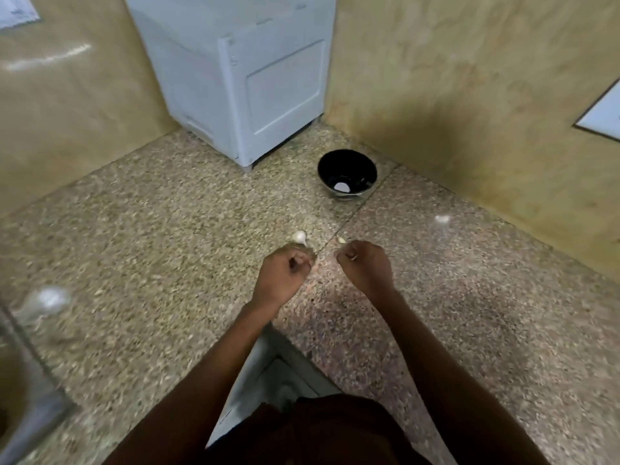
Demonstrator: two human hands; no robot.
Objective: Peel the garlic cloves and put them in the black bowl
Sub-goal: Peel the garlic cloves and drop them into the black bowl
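The black bowl [347, 172] stands on the speckled stone counter [167, 229] near the wall corner, with one pale piece inside it. My left hand [285, 271] is curled, and its fingertips pinch the tail of a white garlic clove [299, 236] that sticks out beyond the knuckles. My right hand [367, 265] is curled a short way to the right and pinches a small pale bit between thumb and finger. A tiny pale scrap [341, 240] lies on the counter between the hands and the bowl. The picture is blurred.
A white boxy appliance [268, 78] fills the back corner beside the bowl. A blurred white lump [50, 298] sits at the left near a metal sink edge [30, 380]. Another white bit [442, 219] lies to the right. Tan walls close in the left and right.
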